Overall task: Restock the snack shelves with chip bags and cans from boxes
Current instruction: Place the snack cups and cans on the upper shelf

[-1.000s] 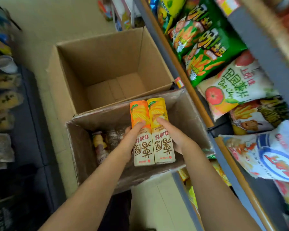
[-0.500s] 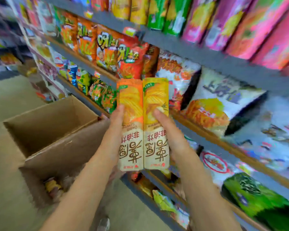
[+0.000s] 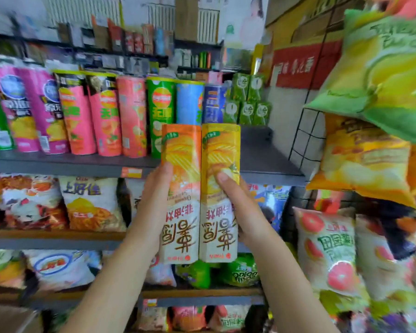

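Observation:
I hold two tall chip cans side by side in front of the shelves. My left hand (image 3: pixel 154 203) grips the orange-topped can (image 3: pixel 181 164). My right hand (image 3: pixel 240 207) grips the yellow-topped can (image 3: pixel 221 152), thumb across its front. Both cans are upright and touch each other. Their tops reach the level of the grey upper shelf (image 3: pixel 269 162), where there is bare space to the right of a row of standing chip cans (image 3: pixel 106 116). The cardboard box (image 3: pixel 7 318) shows only as a corner at the bottom left.
Chip bags (image 3: pixel 91 205) fill the lower shelves behind my arms. Green small boxes (image 3: pixel 247 102) stand at the back of the upper shelf. A wire rack (image 3: pixel 305 138) on the right carries hanging yellow and green bags (image 3: pixel 380 75), close to my right arm.
I have lifted both cans out of the box and up to the upper shelf level. My view has swung from the boxes on the floor to the shelves.

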Available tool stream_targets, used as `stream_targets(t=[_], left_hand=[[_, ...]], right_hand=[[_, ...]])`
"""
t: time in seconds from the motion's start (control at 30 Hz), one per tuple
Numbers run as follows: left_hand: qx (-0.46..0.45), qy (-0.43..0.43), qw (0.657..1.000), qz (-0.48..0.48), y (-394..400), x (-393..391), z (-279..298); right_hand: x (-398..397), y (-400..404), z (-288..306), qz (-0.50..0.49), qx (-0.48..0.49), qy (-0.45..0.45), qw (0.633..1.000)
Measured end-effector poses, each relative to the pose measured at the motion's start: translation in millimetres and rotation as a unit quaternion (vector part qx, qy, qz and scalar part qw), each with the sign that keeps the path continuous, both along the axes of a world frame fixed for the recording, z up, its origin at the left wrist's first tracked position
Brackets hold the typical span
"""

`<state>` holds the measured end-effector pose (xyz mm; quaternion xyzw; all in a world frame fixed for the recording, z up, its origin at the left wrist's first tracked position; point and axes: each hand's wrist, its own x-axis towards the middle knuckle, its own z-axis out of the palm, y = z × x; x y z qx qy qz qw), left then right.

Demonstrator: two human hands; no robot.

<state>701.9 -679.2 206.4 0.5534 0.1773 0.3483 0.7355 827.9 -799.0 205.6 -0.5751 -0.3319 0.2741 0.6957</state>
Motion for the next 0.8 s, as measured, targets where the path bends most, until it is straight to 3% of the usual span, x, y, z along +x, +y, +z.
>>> stream_targets(t=[0.3, 0.57, 0.8], left_hand=[[0.093, -0.048, 0.994, -0.021, -26, 98, 64], [0.201, -0.078, 0.973, -0.077, 23, 151, 87], [0.224, -0.048, 0.97, -0.084, 66, 194, 85]], right_hand=[[72, -34, 47, -0.064, 0.078, -0.017, 0.995], [122, 11, 69, -0.113, 0.095, -0.071, 0.986], [157, 36, 76, -0.136, 0.073, -0.126, 0.98]])
